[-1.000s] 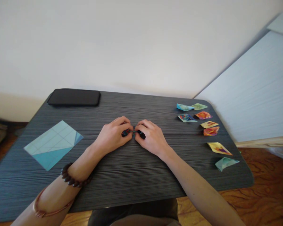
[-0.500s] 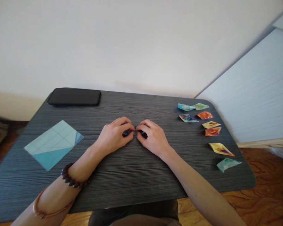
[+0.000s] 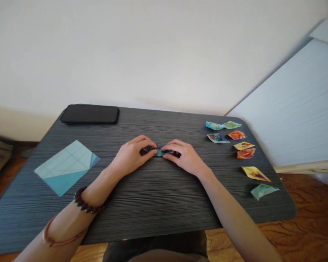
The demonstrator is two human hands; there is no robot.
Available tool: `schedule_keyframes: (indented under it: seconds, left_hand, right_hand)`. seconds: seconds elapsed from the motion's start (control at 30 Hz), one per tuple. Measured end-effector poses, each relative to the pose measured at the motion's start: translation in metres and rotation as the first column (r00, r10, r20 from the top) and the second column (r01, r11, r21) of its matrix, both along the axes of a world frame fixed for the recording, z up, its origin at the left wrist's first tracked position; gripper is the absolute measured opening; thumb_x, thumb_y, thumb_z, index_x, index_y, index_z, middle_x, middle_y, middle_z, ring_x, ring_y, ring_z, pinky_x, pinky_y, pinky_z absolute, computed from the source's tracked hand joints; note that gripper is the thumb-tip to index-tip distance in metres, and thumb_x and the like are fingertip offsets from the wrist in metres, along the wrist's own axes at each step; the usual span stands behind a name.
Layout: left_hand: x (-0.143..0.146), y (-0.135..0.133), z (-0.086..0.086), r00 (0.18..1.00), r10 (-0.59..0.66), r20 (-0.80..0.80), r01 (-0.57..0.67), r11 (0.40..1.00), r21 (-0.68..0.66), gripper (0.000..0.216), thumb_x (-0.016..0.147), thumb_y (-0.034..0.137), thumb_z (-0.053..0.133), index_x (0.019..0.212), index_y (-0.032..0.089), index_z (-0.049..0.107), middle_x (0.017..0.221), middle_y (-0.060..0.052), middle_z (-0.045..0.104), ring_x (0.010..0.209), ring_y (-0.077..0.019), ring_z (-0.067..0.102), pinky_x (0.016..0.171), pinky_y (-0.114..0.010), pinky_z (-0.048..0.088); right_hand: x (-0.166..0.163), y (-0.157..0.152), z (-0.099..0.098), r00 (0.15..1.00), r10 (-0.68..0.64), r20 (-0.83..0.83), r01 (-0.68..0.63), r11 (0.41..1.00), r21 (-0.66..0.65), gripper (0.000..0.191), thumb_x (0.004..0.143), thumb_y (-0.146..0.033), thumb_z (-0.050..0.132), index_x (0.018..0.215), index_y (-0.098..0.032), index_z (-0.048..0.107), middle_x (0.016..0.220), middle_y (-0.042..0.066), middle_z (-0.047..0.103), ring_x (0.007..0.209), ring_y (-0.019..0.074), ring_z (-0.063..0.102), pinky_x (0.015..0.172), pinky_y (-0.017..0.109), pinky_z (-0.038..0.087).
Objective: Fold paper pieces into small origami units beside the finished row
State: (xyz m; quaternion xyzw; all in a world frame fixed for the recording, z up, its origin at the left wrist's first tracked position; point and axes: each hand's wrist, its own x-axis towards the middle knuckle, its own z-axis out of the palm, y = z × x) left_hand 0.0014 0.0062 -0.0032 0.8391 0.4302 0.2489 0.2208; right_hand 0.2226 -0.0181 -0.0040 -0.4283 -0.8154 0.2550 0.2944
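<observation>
Between my two hands, over the middle of the table, is a small folded paper piece [image 3: 160,152] in blue with dark patterned parts. My left hand [image 3: 132,154] pinches its left end between thumb and fingers. The right end is gripped in the same way by my right hand [image 3: 184,156]. My fingers cover both ends of the paper, so its full shape is hidden. To the left lies a flat sheet of light blue and teal paper [image 3: 68,165] with crease lines.
A black phone-like slab [image 3: 90,114] lies at the table's back left. Several folded paper pieces stand along the right side, among them a yellow one [image 3: 255,174] and a green one [image 3: 264,191]. The dark table [image 3: 153,214] meets a white wall [image 3: 153,54] behind.
My hands have moved slightly apart, the right one shifting rightward. More of the folded paper's blue middle now shows between my fingers. The view has shifted a little.
</observation>
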Motion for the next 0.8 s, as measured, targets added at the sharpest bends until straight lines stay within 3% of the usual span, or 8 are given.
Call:
schedule_keyframes:
  seconds: [0.13,0.23,0.33,0.47,0.53,0.63,0.73,0.8]
  left_hand:
    - [-0.014,0.010,0.002,0.996,-0.057,0.068,0.067,0.987,-0.148,0.033,0.078,0.045,0.063,0.103,0.023,0.066,0.090,-0.002,0.069,0.075,-0.0151,0.062,0.061,-0.023,0.047]
    - [-0.020,0.013,0.001,0.994,-0.005,0.113,0.030,0.975,-0.219,0.031,0.078,0.046,0.063,0.096,0.021,0.069,0.083,-0.001,0.069,0.064,-0.0123,0.060,0.057,-0.022,0.047]
    - [-0.020,0.013,-0.001,0.986,0.021,0.167,0.017,0.975,-0.222,0.030,0.079,0.047,0.060,0.089,0.021,0.071,0.086,-0.002,0.071,0.058,-0.0109,0.059,0.054,-0.022,0.048]
    - [-0.013,0.011,-0.002,0.978,0.002,0.209,0.037,0.982,-0.184,0.029,0.079,0.046,0.061,0.086,0.020,0.071,0.088,-0.004,0.071,0.072,-0.0150,0.063,0.058,-0.022,0.048]
    - [-0.012,0.011,-0.002,0.976,0.001,0.219,0.040,0.982,-0.185,0.034,0.075,0.047,0.065,0.095,0.020,0.069,0.089,-0.004,0.070,0.075,-0.0157,0.063,0.059,-0.023,0.048]
    - [-0.011,0.012,-0.004,0.975,0.033,0.221,0.010,0.982,-0.191,0.046,0.073,0.049,0.067,0.108,0.020,0.062,0.086,-0.003,0.067,0.074,-0.0152,0.061,0.059,-0.022,0.047]
    - [-0.009,0.012,-0.008,0.989,0.065,0.134,-0.046,0.989,-0.139,0.036,0.083,0.049,0.054,0.101,0.020,0.063,0.081,-0.002,0.066,0.066,-0.0135,0.058,0.058,-0.023,0.044]
    - [-0.006,0.010,-0.009,0.998,0.021,0.052,-0.016,0.994,-0.104,0.032,0.086,0.047,0.049,0.094,0.021,0.066,0.083,-0.002,0.068,0.065,-0.0139,0.057,0.060,-0.024,0.043]
  right_hand:
    - [0.008,0.004,-0.003,0.997,-0.040,-0.060,0.042,0.999,0.029,0.016,0.085,-0.026,0.061,0.099,-0.022,0.068,0.098,0.003,0.064,0.070,0.0096,0.059,0.068,0.024,0.050]
    - [0.011,0.005,-0.005,0.994,-0.070,-0.083,0.074,0.996,0.045,0.016,0.083,-0.027,0.063,0.097,-0.021,0.069,0.097,0.003,0.067,0.068,0.0095,0.060,0.068,0.024,0.051]
    - [0.014,0.006,-0.007,0.991,-0.095,-0.098,0.099,0.994,0.037,0.017,0.082,-0.029,0.064,0.098,-0.023,0.069,0.093,0.002,0.070,0.069,0.0109,0.063,0.069,0.025,0.052]
    - [0.022,0.004,-0.006,0.991,-0.102,-0.085,0.107,0.992,0.064,0.017,0.086,-0.027,0.059,0.098,-0.025,0.071,0.095,0.001,0.072,0.084,0.0145,0.068,0.080,0.029,0.053]
    - [0.027,0.000,-0.003,0.995,-0.097,-0.020,0.099,0.988,0.121,0.019,0.088,-0.024,0.056,0.099,-0.026,0.071,0.100,0.002,0.071,0.090,0.0153,0.067,0.084,0.031,0.052]
    - [0.039,-0.009,0.008,0.980,-0.148,0.133,0.115,0.967,0.228,0.020,0.089,-0.024,0.055,0.101,-0.026,0.071,0.100,0.005,0.069,0.087,0.0154,0.065,0.078,0.030,0.052]
    - [0.061,-0.021,0.025,0.930,-0.208,0.302,0.107,0.942,0.317,0.020,0.089,-0.026,0.055,0.098,-0.026,0.072,0.094,0.005,0.068,0.083,0.0158,0.063,0.076,0.031,0.049]
    - [0.083,-0.030,0.037,0.889,-0.228,0.397,0.086,0.935,0.345,0.019,0.089,-0.023,0.055,0.097,-0.026,0.072,0.094,0.004,0.070,0.083,0.0163,0.063,0.079,0.033,0.046]
